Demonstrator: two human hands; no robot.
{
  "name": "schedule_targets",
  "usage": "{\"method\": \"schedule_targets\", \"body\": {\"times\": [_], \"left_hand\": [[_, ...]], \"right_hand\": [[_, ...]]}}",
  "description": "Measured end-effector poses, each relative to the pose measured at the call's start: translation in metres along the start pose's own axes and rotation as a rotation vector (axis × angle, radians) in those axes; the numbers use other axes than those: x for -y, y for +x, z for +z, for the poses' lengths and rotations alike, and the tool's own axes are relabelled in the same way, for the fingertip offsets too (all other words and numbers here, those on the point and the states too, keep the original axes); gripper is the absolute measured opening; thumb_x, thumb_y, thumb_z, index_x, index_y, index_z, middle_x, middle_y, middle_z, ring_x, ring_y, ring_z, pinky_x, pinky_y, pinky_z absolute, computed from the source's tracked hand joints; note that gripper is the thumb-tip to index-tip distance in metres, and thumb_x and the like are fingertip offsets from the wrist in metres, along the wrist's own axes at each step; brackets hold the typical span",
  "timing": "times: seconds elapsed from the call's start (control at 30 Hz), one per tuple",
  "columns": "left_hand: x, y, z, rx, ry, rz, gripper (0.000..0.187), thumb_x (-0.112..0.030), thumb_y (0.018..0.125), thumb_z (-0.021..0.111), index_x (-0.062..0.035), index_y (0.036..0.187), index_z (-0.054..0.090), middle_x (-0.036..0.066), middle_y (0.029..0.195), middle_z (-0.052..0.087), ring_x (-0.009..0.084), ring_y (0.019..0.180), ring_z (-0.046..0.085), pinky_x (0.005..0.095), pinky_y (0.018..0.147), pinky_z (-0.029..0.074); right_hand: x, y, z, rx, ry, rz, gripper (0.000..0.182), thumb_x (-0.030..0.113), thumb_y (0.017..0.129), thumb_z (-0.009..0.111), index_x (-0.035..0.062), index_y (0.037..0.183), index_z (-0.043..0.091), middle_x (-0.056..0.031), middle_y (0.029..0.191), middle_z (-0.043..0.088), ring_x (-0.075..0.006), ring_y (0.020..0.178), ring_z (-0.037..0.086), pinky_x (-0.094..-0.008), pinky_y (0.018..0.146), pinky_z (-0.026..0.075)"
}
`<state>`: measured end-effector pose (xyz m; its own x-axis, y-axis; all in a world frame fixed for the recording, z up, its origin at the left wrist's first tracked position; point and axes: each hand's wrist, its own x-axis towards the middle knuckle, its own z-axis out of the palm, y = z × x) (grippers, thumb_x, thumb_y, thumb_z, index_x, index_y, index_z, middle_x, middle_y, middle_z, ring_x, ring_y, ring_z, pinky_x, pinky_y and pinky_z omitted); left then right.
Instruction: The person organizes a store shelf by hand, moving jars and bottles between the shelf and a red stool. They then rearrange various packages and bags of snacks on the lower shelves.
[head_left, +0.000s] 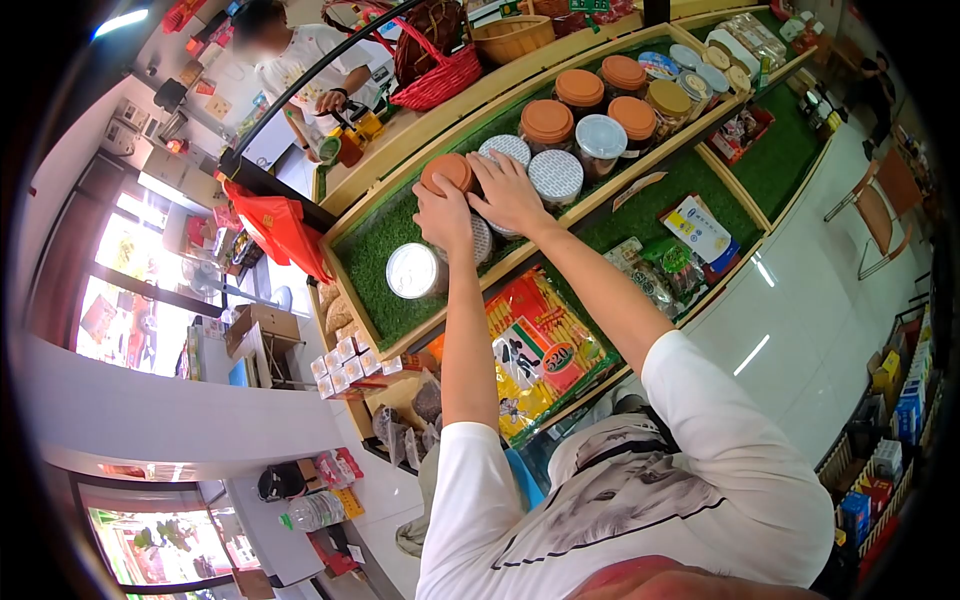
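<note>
Both my hands reach into a green-lined wooden tray (352, 330) and meet at a jar with an orange lid (447, 173). My left hand (443, 215) holds the jar from its near left side. On the right side of the same jar, my right hand (508, 198) has its fingers curled against it. Partly under my hands and wrists stand jars with patterned white lids. A white-lidded jar (416, 271) is left of my left wrist. Just beyond my right hand are a patterned-lid jar (555, 177) and a clear-lidded jar (601, 136).
More orange-lidded jars (547, 122) stand farther along the tray. Below, a shelf holds a red and yellow food packet (540, 345) and other bags. A red cloth (275, 230) hangs at the tray's left end. Across the counter stands a person (310, 65) beside a red basket (440, 80).
</note>
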<state>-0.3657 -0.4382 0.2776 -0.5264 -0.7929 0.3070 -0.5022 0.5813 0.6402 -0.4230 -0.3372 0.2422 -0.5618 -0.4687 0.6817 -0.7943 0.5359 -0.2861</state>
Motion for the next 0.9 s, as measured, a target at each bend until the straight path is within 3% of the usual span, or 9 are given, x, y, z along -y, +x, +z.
{"method": "schedule_targets", "body": {"times": [0.57,0.9], "left_hand": [[-0.0045,-0.0016,-0.0077,0.061,-0.059,-0.073,0.05,-0.044,0.099,0.032,-0.0087,0.131,0.048,0.022,0.117,0.064,0.0464,0.11,0.054,0.0547,0.089,0.046],[-0.0018,0.0007,-0.0056,0.042,-0.11,-0.093,0.048,-0.04,0.096,0.035,-0.0107,0.131,0.05,0.024,0.109,0.065,0.0462,0.107,0.056,0.0549,0.088,0.046]], "right_hand": [[0.0035,0.0009,-0.0028,-0.008,-0.031,0.009,0.069,0.049,0.095,0.049,0.0012,0.144,0.037,-0.0165,0.142,0.048,-0.0363,0.133,0.038,-0.0471,0.112,0.026],[0.0035,0.0023,0.0003,-0.06,0.009,0.019,0.066,0.05,0.096,0.049,0.0024,0.14,0.044,-0.0166,0.137,0.053,-0.0374,0.128,0.042,-0.0477,0.11,0.028]]}}
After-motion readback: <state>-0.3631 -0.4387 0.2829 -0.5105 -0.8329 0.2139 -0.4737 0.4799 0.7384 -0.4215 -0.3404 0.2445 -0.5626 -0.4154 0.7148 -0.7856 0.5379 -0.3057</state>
